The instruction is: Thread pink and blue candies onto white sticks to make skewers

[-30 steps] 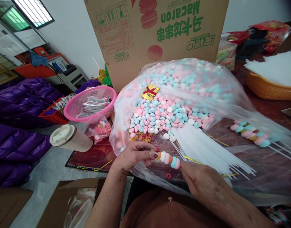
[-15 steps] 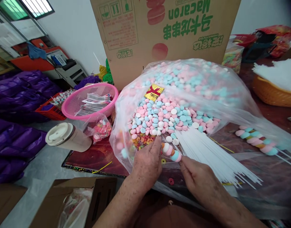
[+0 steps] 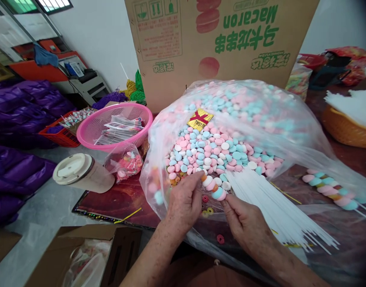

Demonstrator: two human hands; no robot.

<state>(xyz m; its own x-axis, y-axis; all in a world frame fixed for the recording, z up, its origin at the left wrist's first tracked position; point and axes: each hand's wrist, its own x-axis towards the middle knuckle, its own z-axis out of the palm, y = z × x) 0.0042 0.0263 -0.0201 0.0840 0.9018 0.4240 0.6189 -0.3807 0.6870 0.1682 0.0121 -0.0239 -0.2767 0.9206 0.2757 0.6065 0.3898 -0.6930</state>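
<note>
My right hand [image 3: 244, 221] pinches a stick that carries a row of pink, white, blue and orange candies, a candy skewer [image 3: 213, 187]. My left hand [image 3: 185, 199] has its fingers closed at the skewer's far tip, among loose candies; what its fingertips pinch is too small to make out. Both hands rest on the mouth of a big clear plastic bag [image 3: 293, 131] full of pink, blue and white candies [image 3: 212, 149]. A bundle of white sticks [image 3: 275, 207] lies to the right of my right hand. Small ring candies [image 3: 206, 205] lie loose under the skewer.
Finished skewers [image 3: 329, 189] lie at the right. A macaron carton [image 3: 218, 40] stands behind the bag. A pink basket [image 3: 114, 125] of packets, a lidded cup [image 3: 81, 173] and a small candy bag [image 3: 127, 163] are left. An orange basket [image 3: 347, 127] sits far right; an open cardboard box [image 3: 81, 255] below.
My left hand went from the skewer's tip into the loose candies and stays there, fingers pinched. The skewer and my right hand shifted slightly up and left; the camera tilted down.
</note>
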